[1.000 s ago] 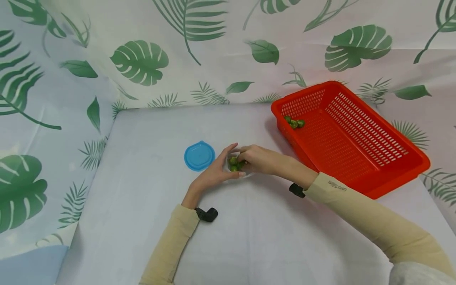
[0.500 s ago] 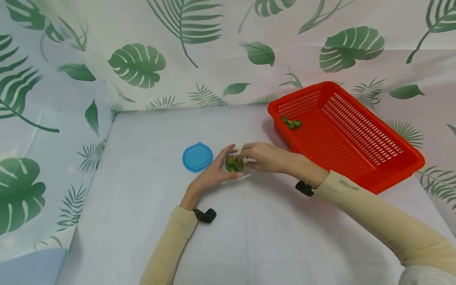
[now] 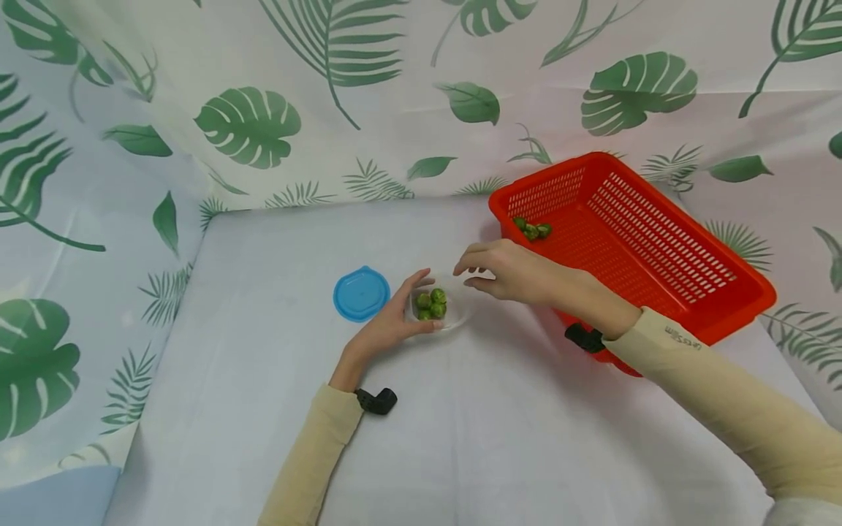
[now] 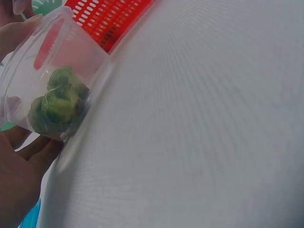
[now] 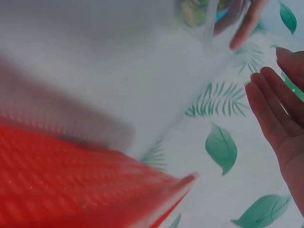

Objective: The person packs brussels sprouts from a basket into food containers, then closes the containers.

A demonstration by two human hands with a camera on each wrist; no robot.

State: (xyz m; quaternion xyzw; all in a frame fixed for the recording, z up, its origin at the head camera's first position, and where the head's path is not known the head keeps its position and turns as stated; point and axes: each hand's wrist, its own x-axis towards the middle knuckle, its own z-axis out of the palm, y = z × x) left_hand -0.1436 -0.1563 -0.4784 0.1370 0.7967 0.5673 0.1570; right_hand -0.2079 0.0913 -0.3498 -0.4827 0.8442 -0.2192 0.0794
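Observation:
My left hand (image 3: 393, 318) curves round the side of a clear plastic tub (image 4: 88, 45), thumb on the near side and fingers on the far side. Several Brussels sprouts (image 3: 431, 304) lie together at the bottom of the tub, seen through its wall in the left wrist view. To the right of the tub, my right hand (image 3: 506, 272) hovers with nothing in it, its fingers loosely bent and thumb apart. The right wrist view also shows the right hand's fingers (image 5: 270, 107) holding nothing.
A red perforated basket (image 3: 631, 270) stands at the right, with several more Brussels sprouts (image 3: 531, 229) in its left corner. A round blue lid (image 3: 361, 294) lies on the white table just left of the left hand. Leaf-printed cloth hangs behind.
My right hand has drawn out of the tub and moved right and up, leaving the sprouts inside. The left hand keeps its hold on the tub.

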